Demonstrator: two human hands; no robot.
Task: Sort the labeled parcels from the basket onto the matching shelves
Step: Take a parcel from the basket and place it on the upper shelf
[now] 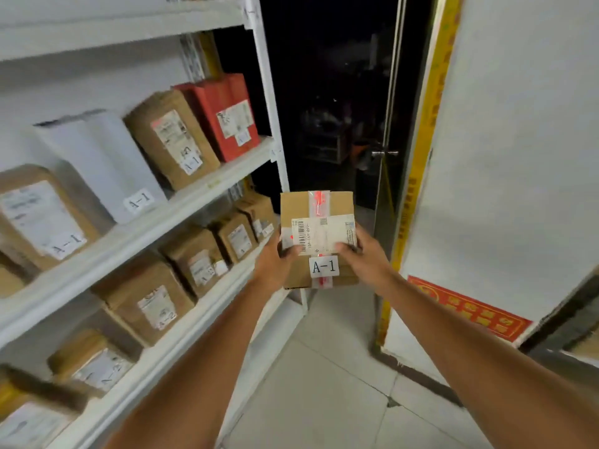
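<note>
I hold a small brown cardboard parcel [316,205] in front of me, past the right end of the white shelf unit [181,202]. It carries a shipping label, red tape and a white tag reading A-1. My left hand [275,264] grips its left side and my right hand [366,257] grips its right side, thumbs on the top face. The middle shelf holds parcels tagged A-1: a red box [223,115], a brown box [171,137], a white parcel [100,163] and another brown box [39,215]. The basket is out of view.
The shelf below carries several brown boxes [194,257] with smaller tags. Straight ahead a dark doorway [330,108] stands open, with a door handle [384,153]. A white wall with a yellow strip [424,140] and a red sign [470,309] rises on the right. Pale floor tiles [324,384] lie below.
</note>
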